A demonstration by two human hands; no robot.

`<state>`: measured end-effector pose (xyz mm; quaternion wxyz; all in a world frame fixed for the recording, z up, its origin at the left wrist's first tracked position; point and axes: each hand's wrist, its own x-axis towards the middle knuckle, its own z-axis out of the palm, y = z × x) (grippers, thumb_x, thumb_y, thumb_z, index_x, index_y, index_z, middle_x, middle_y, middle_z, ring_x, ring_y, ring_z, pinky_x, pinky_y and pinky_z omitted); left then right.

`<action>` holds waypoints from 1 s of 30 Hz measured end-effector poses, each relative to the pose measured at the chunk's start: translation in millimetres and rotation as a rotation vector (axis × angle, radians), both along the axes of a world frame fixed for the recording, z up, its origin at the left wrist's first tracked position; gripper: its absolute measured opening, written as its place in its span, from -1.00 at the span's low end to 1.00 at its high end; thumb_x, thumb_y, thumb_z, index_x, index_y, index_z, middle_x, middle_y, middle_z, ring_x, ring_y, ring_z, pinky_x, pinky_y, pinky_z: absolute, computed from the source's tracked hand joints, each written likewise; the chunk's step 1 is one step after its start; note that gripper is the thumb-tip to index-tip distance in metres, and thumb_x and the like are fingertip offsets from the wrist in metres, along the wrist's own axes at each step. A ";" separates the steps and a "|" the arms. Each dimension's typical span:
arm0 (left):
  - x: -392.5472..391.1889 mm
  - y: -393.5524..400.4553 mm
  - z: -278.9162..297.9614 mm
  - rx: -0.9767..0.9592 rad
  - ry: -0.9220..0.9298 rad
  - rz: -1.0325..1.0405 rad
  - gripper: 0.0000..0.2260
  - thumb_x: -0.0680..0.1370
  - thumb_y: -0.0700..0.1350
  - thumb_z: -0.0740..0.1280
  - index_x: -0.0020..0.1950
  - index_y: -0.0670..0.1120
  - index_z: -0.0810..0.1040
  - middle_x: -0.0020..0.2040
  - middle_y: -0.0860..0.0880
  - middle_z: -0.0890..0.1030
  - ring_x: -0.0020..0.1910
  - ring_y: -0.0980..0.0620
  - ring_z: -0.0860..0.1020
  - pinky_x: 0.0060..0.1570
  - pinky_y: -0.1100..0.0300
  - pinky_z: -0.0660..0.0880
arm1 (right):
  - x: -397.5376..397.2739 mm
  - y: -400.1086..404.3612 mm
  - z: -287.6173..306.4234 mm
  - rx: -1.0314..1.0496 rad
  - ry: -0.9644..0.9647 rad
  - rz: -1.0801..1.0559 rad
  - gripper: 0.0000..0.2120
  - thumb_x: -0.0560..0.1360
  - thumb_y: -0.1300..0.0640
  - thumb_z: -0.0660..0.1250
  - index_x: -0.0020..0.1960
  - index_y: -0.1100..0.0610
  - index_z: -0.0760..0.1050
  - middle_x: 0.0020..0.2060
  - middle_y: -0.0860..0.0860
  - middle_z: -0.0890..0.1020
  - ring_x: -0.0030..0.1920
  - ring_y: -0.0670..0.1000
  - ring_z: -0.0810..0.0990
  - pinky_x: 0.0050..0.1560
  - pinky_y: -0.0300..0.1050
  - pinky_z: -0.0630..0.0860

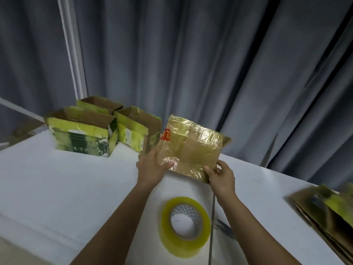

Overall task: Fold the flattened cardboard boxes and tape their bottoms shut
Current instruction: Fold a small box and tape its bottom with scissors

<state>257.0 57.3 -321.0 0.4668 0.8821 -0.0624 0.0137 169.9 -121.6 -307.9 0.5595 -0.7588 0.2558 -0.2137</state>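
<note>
Head view: left hand (152, 165) and right hand (219, 175) grip the taped box's (191, 146) lower corners above the table (57, 178)

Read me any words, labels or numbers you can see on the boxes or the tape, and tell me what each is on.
"木子" then a blurred character: white print low on the front folded box.
Red mark on the held box, by the left hand: partly covered, unreadable.
Pale label on the second folded box: too blurred.
Tape roll: core pattern only, no text.
</note>
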 end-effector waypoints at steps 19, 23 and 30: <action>28.5 101.5 -33.2 -0.384 0.308 0.058 -0.27 0.54 -0.17 0.32 0.56 0.05 -0.05 0.14 -0.01 0.53 0.24 -0.06 0.47 0.28 0.07 0.38 | 79.1 83.4 -24.5 -0.356 0.169 0.300 -0.63 0.42 0.14 0.44 0.08 0.08 0.29 -0.12 -0.03 0.50 -0.09 0.05 0.55 -0.21 -0.11 0.41; 22.3 95.4 -26.4 -0.321 0.313 -0.026 -0.49 0.60 -0.16 0.23 0.52 -0.02 0.16 0.42 -0.02 0.38 0.37 0.01 0.36 0.32 0.14 0.28 | 91.2 94.5 -27.6 -0.270 0.206 0.283 -0.64 0.45 0.09 0.43 0.07 0.11 0.28 -0.10 0.08 0.55 -0.07 0.09 0.55 -0.21 -0.10 0.42; 0.3 74.7 -3.9 -0.146 0.153 -0.065 -0.52 0.61 -0.18 0.19 0.52 -0.13 0.16 0.41 -0.11 0.36 0.38 -0.07 0.35 0.30 0.15 0.27 | 59.3 80.6 -15.0 -0.083 0.166 0.301 -0.62 0.48 0.14 0.41 0.23 0.04 0.37 -0.01 0.04 0.60 0.04 0.09 0.61 0.18 0.11 0.52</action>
